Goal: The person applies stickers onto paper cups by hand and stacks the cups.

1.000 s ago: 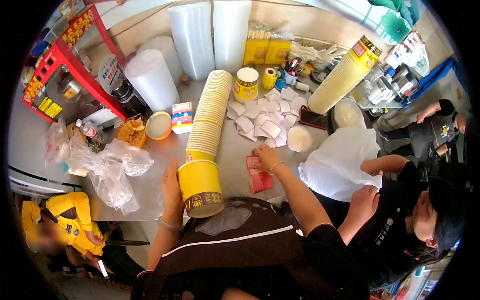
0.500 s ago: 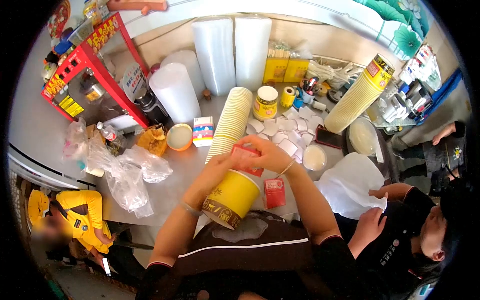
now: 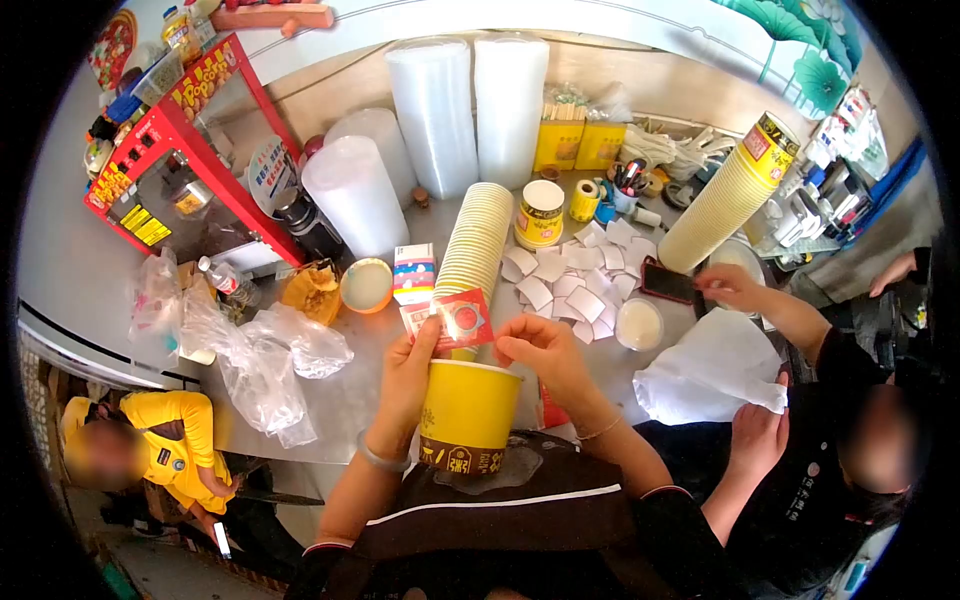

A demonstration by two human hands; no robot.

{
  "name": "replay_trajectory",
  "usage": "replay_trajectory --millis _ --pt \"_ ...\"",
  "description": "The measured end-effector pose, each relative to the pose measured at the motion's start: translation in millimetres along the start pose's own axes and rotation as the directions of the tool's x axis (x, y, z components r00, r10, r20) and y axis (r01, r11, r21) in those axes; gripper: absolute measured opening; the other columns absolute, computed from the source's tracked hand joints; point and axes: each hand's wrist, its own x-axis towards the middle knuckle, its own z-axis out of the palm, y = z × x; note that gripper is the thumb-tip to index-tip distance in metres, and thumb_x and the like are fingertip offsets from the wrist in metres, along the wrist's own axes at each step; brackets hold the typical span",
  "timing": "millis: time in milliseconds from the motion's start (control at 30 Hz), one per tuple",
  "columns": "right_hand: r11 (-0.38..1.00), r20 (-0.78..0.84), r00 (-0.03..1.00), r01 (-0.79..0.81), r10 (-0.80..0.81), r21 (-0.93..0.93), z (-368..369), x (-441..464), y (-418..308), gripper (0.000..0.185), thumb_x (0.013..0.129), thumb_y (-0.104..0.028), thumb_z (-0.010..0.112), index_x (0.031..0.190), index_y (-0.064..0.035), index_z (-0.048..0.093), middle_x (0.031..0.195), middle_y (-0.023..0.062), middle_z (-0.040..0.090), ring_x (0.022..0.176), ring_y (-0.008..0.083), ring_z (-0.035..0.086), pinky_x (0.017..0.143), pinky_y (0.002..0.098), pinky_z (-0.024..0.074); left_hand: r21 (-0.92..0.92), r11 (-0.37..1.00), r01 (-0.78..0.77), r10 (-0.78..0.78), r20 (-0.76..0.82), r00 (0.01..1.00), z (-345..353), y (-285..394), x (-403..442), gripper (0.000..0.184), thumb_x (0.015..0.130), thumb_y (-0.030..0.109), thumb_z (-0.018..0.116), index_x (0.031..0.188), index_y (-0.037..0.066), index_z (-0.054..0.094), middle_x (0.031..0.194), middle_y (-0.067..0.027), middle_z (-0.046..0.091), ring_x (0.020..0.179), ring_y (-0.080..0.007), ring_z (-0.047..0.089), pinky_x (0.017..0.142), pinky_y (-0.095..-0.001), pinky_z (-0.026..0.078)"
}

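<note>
My left hand [image 3: 403, 385] pinches a red printed label [image 3: 468, 315] between thumb and fingers; a paler part shows at its left end. Just right of the label, my right hand [image 3: 545, 358] has thumb and forefinger pressed together; whatever they hold is too small to make out. Below both hands stands a yellow paper tub [image 3: 468, 410] with a white rim and a brown printed band, close against my apron. Beneath my right wrist a second red piece [image 3: 551, 408] is partly hidden. A long stack of paper tubs [image 3: 475, 235] leans away behind the label.
White paper pieces [image 3: 575, 280] lie scattered beside a small yellow tub [image 3: 540, 213]. A phone [image 3: 667, 282] and another tub stack [image 3: 725, 195] are to the right. A co-worker's hand [image 3: 760, 435] holds a white bag [image 3: 710, 370]. Plastic bags [image 3: 260, 365] lie left.
My hands have drawn apart, and the red label now faces up in my left hand. The yellow tub has tilted more upright. The co-worker's one hand has reached toward the phone.
</note>
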Motion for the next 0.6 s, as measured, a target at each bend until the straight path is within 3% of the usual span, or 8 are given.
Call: replay_trajectory --millis 233,333,367,433,467,500,567,600 --pt "1.000 -0.030 0.999 0.012 -0.012 -0.022 2 2 3 0.010 0.081 -0.005 0.061 0.090 -0.0002 0.062 0.078 0.0017 0.061 0.068 0.0082 0.057 0.064 0.0201 0.0467 0.035 0.999 -0.007 0.006 0.023 1.000 -3 -3 2 0.026 0.094 0.025 0.051 0.094 0.002 0.063 0.076 -0.0023 0.063 0.059 -0.0048 0.055 0.050 -0.0186 0.041" --pt "0.998 -0.093 0.994 0.056 -0.059 -0.042 1 3 11 0.008 0.080 -0.005 0.061 0.088 -0.0010 0.062 0.076 0.0006 0.061 0.068 0.0068 0.056 0.064 0.0202 0.0466 0.105 0.994 -0.043 0.046 -0.024 0.999 -1 -3 2 0.018 0.089 0.017 0.058 0.096 0.001 0.063 0.078 -0.0024 0.063 0.060 -0.0047 0.055 0.049 -0.0192 0.042" --pt "0.995 -0.142 0.986 0.077 -0.086 -0.062 0 3 11 0.008 0.080 -0.005 0.061 0.087 -0.0012 0.061 0.076 0.0002 0.061 0.068 0.0065 0.056 0.064 0.0202 0.0464 0.263 0.948 -0.180 0.207 -0.079 0.975 -4 1 4 0.017 0.086 0.014 0.061 0.098 0.001 0.063 0.079 -0.0023 0.063 0.061 -0.0043 0.055 0.050 -0.0196 0.042" --pt "0.977 -0.199 0.966 0.128 -0.162 -0.171 -1 4 7 0.007 0.080 -0.005 0.061 0.086 -0.0013 0.061 0.075 -0.0008 0.060 0.068 0.0059 0.056 0.064 0.0201 0.0460 0.567 0.727 -0.387 0.525 -0.096 0.846 -12 15 9 0.021 0.081 0.007 0.066 0.100 0.000 0.062 0.080 -0.0020 0.062 0.063 -0.0036 0.055 0.050 -0.0205 0.043" --pt "0.954 -0.205 0.956 0.153 -0.209 -0.260 -1 3 3 0.007 0.080 -0.005 0.061 0.086 -0.0012 0.062 0.075 -0.0013 0.060 0.068 0.0057 0.056 0.064 0.0200 0.0458 0.677 0.651 -0.343 0.535 -0.090 0.840 -10 29 2 0.029 0.073 0.002 0.070 0.101 -0.001 0.062 0.082 -0.0050 0.063 0.065 -0.0083 0.059 0.053 -0.0233 0.046" --pt "0.922 -0.206 0.945 0.171 -0.253 -0.347 -1 2 1 0.007 0.080 -0.005 0.061 0.085 -0.0011 0.062 0.075 -0.0018 0.060 0.068 0.0056 0.056 0.064 0.0199 0.0455 0.714 0.525 -0.463 0.589 0.088 0.803 -7 33 -1 0.028 0.073 0.001 0.069 0.100 0.000 0.063 0.083 -0.0055 0.063 0.067 -0.0083 0.058 0.052 -0.0221 0.045" --pt "0.919 -0.173 0.946 0.204 -0.274 -0.338 1 4 9 0.006 0.080 -0.005 0.061 0.084 -0.0008 0.061 0.073 -0.0021 0.060 0.068 0.0051 0.055 0.064 0.0195 0.0449 0.698 0.246 -0.672 0.616 0.423 0.665 -2 35 -8 0.026 0.074 0.000 0.068 0.100 0.002 0.063 0.087 -0.0066 0.063 0.069 -0.0082 0.056 0.050 -0.0196 0.043" --pt "0.916 -0.153 0.945 0.225 -0.288 -0.333 4 6 10 0.006 0.079 -0.005 0.061 0.084 -0.0007 0.061 0.073 -0.0023 0.060 0.068 0.0048 0.055 0.064 0.0193 0.0446 0.675 0.159 -0.720 0.641 0.484 0.595 8 34 -13 0.030 0.074 -0.003 0.066 0.103 0.001 0.062 0.087 -0.0076 0.062 0.066 -0.0089 0.056 0.048 -0.0198 0.042"
